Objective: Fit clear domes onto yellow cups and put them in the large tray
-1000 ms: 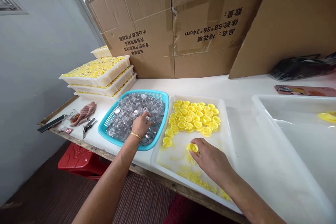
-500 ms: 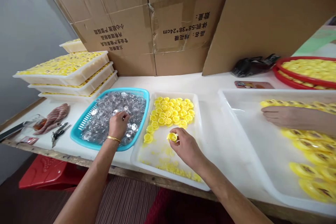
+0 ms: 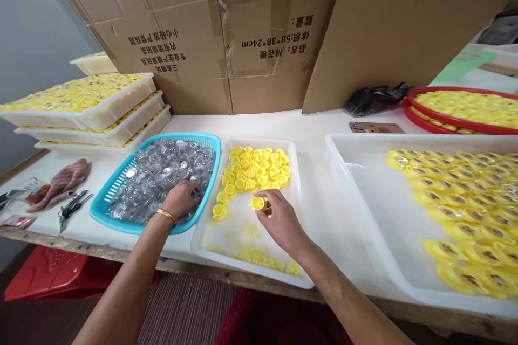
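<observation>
My left hand (image 3: 182, 199), with a gold bangle on the wrist, reaches into a teal basket (image 3: 106, 194) heaped with clear plastic lids (image 3: 162, 167); its fingers curl down among the lids. My right hand (image 3: 279, 218) pinches a small yellow cup (image 3: 258, 204) over a white tray (image 3: 297, 194). Several yellow cups (image 3: 257, 168) stand in rows at the far end of that tray. Yellow crumbs (image 3: 259, 256) lie near its front edge.
A large white tray (image 3: 364, 183) at right holds rows of filled yellow cups. Behind it sits a red basket (image 3: 421, 118) of yellow cups. Stacked white trays (image 3: 101, 116) stand at left, with a cloth (image 3: 60, 186) and scissors (image 3: 73, 205). Cardboard boxes (image 3: 259, 38) line the back.
The view has swung right and the large tray's rows have come into sight. Another person's hand, seen over that tray earlier, is gone. My right hand lifted a yellow cup.
</observation>
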{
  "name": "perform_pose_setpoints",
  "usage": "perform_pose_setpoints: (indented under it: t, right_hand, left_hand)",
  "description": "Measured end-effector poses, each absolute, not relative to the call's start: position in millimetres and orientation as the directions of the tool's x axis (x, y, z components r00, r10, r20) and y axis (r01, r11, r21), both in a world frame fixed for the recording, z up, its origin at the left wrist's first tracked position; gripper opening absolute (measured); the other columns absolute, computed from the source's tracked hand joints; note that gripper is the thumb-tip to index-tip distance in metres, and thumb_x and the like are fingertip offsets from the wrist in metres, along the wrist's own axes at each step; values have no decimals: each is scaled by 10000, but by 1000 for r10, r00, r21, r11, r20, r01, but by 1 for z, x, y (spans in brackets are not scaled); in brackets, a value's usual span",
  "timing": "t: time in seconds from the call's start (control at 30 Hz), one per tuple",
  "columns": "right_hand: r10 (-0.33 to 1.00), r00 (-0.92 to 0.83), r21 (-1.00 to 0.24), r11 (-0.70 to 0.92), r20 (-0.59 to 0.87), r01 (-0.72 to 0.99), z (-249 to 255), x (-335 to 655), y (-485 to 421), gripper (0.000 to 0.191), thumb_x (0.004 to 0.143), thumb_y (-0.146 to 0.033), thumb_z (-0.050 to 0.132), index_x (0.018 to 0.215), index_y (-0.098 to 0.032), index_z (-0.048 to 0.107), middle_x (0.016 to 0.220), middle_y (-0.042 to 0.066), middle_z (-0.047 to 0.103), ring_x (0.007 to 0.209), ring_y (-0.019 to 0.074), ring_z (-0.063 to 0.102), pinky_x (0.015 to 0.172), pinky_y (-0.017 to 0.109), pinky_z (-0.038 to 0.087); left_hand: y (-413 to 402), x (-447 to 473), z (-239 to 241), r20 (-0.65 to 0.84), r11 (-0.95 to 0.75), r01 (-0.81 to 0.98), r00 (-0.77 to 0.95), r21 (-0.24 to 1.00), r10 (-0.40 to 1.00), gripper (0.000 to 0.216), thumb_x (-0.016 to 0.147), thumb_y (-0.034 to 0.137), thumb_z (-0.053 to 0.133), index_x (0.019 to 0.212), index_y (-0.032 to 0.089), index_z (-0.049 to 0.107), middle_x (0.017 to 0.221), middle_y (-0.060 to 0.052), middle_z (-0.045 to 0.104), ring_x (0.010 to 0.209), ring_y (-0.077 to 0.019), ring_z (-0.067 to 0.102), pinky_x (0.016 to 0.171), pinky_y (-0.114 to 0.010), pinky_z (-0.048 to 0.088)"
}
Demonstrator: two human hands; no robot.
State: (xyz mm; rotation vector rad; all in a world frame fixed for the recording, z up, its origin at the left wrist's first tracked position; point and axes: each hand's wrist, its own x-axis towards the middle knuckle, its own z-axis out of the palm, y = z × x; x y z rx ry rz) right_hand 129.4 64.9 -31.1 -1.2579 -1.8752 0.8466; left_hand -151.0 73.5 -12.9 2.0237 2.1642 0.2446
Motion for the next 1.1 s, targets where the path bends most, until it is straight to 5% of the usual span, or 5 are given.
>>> perform_pose_setpoints:
  t: [0.33,0.5,0.67,0.83,1.1]
  right_hand:
    - [982,-177,-948,-1,-60,319,-17,134,65,315,736,-359,612,1003,-207,543,743,0,637,652,165,622,618,294,496]
    - [982,-191,-912,73,-6,403,-17,134,64,282,722,-389,624,939,-223,555,679,1,637,620,184,622,604,303,486]
    - [978,-202,-909,123,44,399,-14,133,65,257,723,-417,615,891,-225,581,925,50,683,661,177,633,613,306,499]
    - [969,-247,-888,101,-14,449,-13,132,65,274,734,-420,599,925,-224,588,629,-16,622,569,172,593,571,293,460]
    - [971,-238,-905,106,5,412,-17,132,63,311,728,-388,621,977,-203,602,627,-21,587,554,152,560,555,281,446]
  left_hand:
    - [76,-153,-10,68,58,952,-83,301,994,150,702,181,569,839,165,627,780,-27,586,684,-150,561,686,-243,439]
    - [74,-152,-12,20,69,957,-78,282,997,256,678,168,637,931,199,662,819,-32,611,710,-162,574,698,-247,449]
    - [73,-151,-14,-4,83,952,-85,294,996,205,674,149,662,862,216,710,832,-48,648,793,-198,601,753,-269,458]
    - [73,-151,-10,62,118,932,-147,342,987,312,705,88,596,979,182,711,860,-62,671,771,-178,608,803,-269,457]
    - [70,-150,-8,126,170,860,-259,481,958,317,780,324,602,1042,164,681,706,-34,678,621,-167,615,692,-267,464]
